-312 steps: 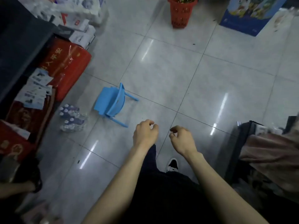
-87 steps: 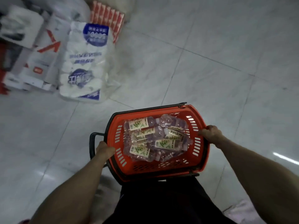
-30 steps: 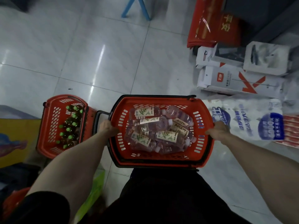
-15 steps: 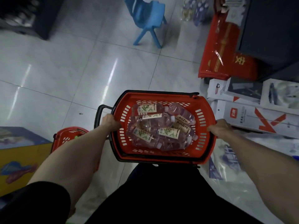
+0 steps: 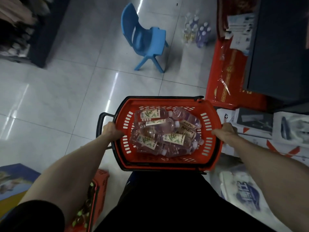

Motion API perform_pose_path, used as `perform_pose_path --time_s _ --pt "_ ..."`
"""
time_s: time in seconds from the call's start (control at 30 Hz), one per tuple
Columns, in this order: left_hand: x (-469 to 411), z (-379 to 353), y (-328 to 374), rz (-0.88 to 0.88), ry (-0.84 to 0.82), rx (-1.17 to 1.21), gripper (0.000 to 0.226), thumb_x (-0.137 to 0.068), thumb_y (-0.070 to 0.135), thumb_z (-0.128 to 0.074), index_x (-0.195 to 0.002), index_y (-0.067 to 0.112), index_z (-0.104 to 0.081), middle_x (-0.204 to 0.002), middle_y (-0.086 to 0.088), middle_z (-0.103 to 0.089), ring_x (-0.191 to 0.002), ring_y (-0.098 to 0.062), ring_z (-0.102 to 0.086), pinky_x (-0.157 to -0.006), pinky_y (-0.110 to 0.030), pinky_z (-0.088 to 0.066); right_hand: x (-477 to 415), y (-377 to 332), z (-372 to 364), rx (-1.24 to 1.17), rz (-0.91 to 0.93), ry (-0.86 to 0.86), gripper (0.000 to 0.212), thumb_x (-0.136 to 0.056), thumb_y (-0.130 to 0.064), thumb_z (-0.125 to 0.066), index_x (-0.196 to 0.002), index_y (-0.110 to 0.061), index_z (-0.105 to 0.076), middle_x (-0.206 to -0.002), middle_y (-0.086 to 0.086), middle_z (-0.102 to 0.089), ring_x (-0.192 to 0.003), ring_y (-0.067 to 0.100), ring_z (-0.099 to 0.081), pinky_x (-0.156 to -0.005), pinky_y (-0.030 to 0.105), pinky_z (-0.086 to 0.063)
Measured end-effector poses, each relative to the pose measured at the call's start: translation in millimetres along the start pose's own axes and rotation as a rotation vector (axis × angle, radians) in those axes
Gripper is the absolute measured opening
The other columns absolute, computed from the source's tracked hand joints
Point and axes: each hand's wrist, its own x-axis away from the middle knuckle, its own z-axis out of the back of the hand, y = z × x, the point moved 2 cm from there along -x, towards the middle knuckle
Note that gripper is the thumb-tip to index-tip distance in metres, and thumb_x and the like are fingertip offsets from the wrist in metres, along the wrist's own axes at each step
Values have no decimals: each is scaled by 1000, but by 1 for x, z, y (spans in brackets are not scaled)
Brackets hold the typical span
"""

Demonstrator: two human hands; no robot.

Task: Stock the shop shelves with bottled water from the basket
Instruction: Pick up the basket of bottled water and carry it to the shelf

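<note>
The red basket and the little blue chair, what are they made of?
The red basket looks like moulded plastic: slotted walls and a dull sheen, with a black rim. The blue chair also seems plastic: one smooth moulded piece, evenly coloured, slightly glossy. Neither can be told for sure from a look alone.

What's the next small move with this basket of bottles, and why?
Probably keep carrying it forward, steering left of the blue chair. Both the left hand and right hand grip the red basket by its rim, the bottles lie loose inside, and no shelf is within reach.
</note>
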Motion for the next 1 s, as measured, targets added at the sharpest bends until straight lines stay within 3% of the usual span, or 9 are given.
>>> perform_pose_path --time_s 0.1,0.23,0.4,0.6,0.77,0.9,1.0 --pt "-39 18 26 -18 1 17 44 -89 15 -79 -126 0 -62 -109 -14 -67 -89 -25 -61 -82 -38 -56 -19 -42 9 -15 -21 -14 19 -91 -19 -76 -96 -9 -61 -91 12 -71 -68 21 -68 -54 28 -49" --pt "-100 53 67 -36 -33 26 52 -87 15 -81 -132 0 -58 -123 -19 -68 -93 -26 -61 -79 -36 -52 -37 -99 26 -29 -30 -12 16 -91 -23 -74 -99 -14 -63 -85 4 -67 -69 17 -64 -53 25 -42" --pt "-167 110 135 -68 -32 -18 65 -86 17 -81 -139 -1 -48 -131 -23 -63 -118 -39 -64 -85 -41 -53 -59 -155 44 -183 -33 0 15 -91 -26 -74 -101 -20 -64 -93 2 -71 -78 14 -67 -59 25 -44" --pt "-221 149 202 -63 -32 -13 75 -81 23 -88 -140 3 -47 -131 -20 -63 -116 -38 -65 -90 -46 -57 -100 -202 71 -309 -55 -2 30 -81 -26 -77 -108 -24 -66 -99 4 -75 -89 22 -73 -86 43 -59" --pt "-255 159 267 -75 -58 -39 74 -81 23 -87 -141 2 -49 -131 -21 -64 -118 -40 -65 -96 -48 -56 -135 -237 116 -304 -97 7 21 -85 -21 -74 -103 -17 -64 -94 7 -72 -79 20 -70 -62 27 -51" --pt "-282 168 327 -83 -67 -80 72 -76 28 -88 -136 5 -57 -126 -18 -68 -113 -36 -67 -92 -44 -57 -186 -266 164 -305 -110 7 26 -81 -26 -76 -104 -23 -62 -96 5 -70 -81 20 -66 -65 27 -48" --pt "-304 182 380 -80 -47 -93 72 -72 31 -89 -133 7 -60 -121 -13 -70 -109 -32 -68 -88 -38 -56 -223 -295 202 -317 -75 -24 15 -86 -17 -73 -93 -23 -61 -93 5 -68 -78 19 -63 -64 26 -46"
